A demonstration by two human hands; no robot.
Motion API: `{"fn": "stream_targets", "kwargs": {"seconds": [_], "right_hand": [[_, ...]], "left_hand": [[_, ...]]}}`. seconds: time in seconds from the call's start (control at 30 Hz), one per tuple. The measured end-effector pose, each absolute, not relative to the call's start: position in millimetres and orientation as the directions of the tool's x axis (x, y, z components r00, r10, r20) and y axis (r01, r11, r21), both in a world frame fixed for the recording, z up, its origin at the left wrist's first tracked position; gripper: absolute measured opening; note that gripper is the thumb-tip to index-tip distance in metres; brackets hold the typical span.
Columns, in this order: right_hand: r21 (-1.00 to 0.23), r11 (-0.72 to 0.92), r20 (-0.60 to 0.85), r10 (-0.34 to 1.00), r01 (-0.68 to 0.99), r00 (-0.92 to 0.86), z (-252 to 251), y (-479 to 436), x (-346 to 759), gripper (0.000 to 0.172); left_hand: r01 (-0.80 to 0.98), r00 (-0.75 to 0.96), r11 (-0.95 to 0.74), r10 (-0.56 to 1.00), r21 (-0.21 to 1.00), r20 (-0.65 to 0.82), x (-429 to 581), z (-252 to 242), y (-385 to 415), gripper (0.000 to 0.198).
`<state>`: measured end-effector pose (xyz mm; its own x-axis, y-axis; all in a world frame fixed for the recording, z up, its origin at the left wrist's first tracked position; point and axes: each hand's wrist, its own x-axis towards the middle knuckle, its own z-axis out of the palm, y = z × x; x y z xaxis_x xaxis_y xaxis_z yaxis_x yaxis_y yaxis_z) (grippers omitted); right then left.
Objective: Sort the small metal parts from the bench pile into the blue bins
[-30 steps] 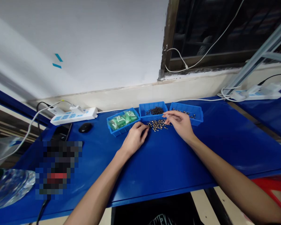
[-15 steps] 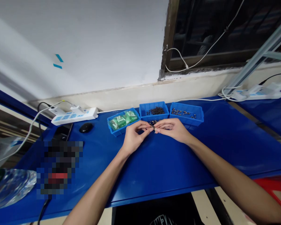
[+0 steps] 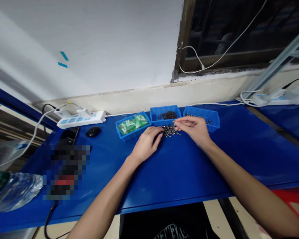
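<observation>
With right fingers (image 3: 186, 119) pinched nearly together and left fingers (image 3: 154, 130) loosely curled, any hold unclear, we are flanking one pile of shiny metal pieces (image 3: 169, 132) on the glossy counter (image 3: 169, 172); three blue plastic bins (image 3: 161, 121) are standing far side.

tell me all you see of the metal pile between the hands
The pile is a loose heap of small, slim, shiny pieces, dark and brassy, metallic-looking, lying at mixed angles on the blue tabletop in front of the middle blue bin. The left hand is at its left edge, the right hand by its right; exact shapes are unclear.
</observation>
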<state>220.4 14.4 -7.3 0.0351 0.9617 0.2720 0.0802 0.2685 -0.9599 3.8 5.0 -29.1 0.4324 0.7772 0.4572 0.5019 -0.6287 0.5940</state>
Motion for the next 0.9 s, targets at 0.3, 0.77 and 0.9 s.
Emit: {"fn": "stream_targets", "kwargs": {"seconds": [0.3,0.77,0.9], "right_hand": [[-0.893,0.409,0.448,0.761,0.189,0.469,-3,23,234,0.018],[-0.925,0.341,0.367,0.917,0.168,0.154,-6,13,219,0.024],[-0.941,0.271,0.26,0.962,0.204,-0.08,-8,11,218,0.028]], "left_hand": [[0.669,0.51,-0.656,0.748,0.351,0.425,-3,-47,13,0.025],[0.477,0.293,-0.586,0.809,0.655,0.51,4,-33,7,0.017],[0.222,0.179,-0.442,0.895,0.869,0.409,9,-27,4,0.008]]}}
